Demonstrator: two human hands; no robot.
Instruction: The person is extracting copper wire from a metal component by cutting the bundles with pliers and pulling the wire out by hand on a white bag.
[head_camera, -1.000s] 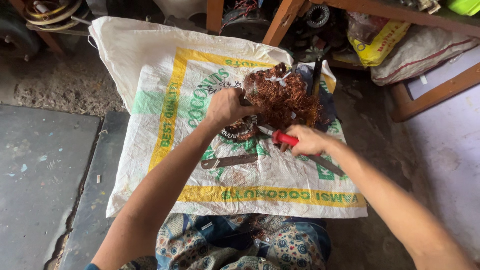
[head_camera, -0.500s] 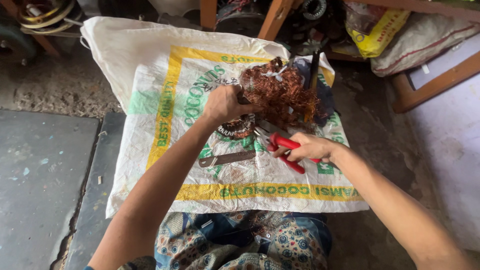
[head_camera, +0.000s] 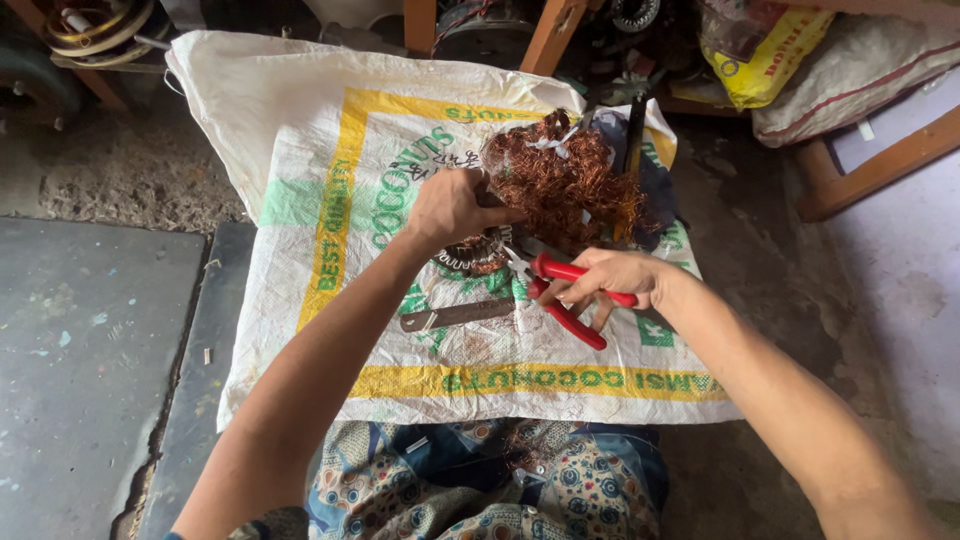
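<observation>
The white sack (head_camera: 300, 120) lies bare at the upper left and along the bottom yellow stripe, so a hand could pass there, but the copper wire tangle (head_camera: 565, 180), the flat metal blade (head_camera: 455, 316) and the wooden legs (head_camera: 545, 35) at the top block the middle and top.

Your pliers with red handles (head_camera: 570, 297) sit by the reddish-brown tangle of copper wire (head_camera: 560, 185) on a white woven sack with yellow border and green print (head_camera: 300, 130); the flat metal bar (head_camera: 455, 316) looks grey-brown.
</observation>
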